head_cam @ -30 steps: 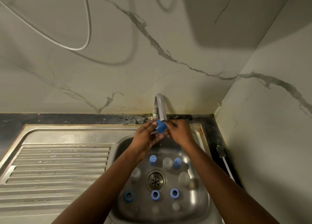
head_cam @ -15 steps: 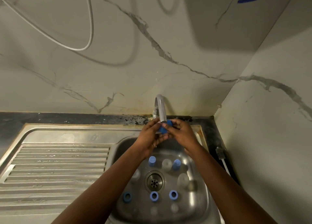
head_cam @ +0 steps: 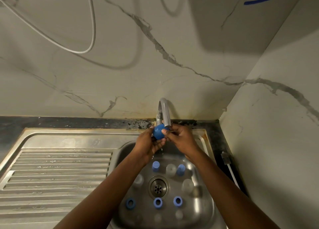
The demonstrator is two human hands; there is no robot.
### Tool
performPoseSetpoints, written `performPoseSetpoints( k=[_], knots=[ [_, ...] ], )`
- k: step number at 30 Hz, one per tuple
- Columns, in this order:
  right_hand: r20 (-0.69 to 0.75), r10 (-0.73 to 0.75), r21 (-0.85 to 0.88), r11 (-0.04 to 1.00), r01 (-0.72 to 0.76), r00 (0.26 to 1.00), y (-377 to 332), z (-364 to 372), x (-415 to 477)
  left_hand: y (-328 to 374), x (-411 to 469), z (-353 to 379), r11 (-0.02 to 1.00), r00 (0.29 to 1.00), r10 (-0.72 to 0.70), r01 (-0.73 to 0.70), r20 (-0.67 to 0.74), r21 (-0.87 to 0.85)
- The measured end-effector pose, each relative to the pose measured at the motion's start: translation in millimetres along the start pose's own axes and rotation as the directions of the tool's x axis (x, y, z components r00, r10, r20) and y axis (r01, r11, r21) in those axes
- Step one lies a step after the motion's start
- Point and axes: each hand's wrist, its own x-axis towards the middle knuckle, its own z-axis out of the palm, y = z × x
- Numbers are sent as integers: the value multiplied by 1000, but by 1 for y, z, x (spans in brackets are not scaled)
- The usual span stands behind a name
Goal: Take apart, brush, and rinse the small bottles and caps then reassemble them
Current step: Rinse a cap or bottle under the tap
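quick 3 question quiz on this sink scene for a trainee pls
1. True or false: the left hand and the right hand both hold the blue cap just under the spout of the faucet.
2. Pick one: how many blue rings lie in a row on the near side of the drain? A) two B) three C) five
3. Fill in: the ribbed drainboard lies to the ___ of the basin.

Key: 1 true. 2 B. 3 left.
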Motion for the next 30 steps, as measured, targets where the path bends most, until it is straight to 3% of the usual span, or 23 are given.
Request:
performPoseSetpoints(
  k=[4,7,14,18,21,26,30],
  knots=[
    [-187,-58,-49,998,50,981,3,0,-1,0,-3,4,995,998,-11,16,59,-94],
    [-293,3,-7,1000,-6,956,3,0,-2,-1,-4,1,995,994,56,-47,98,-92],
    [0,164,5,986,-164,986,-1,4,-5,0,-8,-7,920,944,254,-303,210,248],
    [11,244,419,879,-226,970,5,-1,-7,1,-8,-8,920,946,290,-317,146,231],
    [41,240,462,856,-231,970,13,-7,-14,0,-11,-12,891,928,329,-366,173,268],
    [73,133,96,985,-140,988,17,-21,-20,1,-12,-18,676,855,427,-518,294,525],
    [68,29,-175,984,-17,997,11,-17,-15,7,-9,-15,276,810,383,-559,445,781]
  ],
)
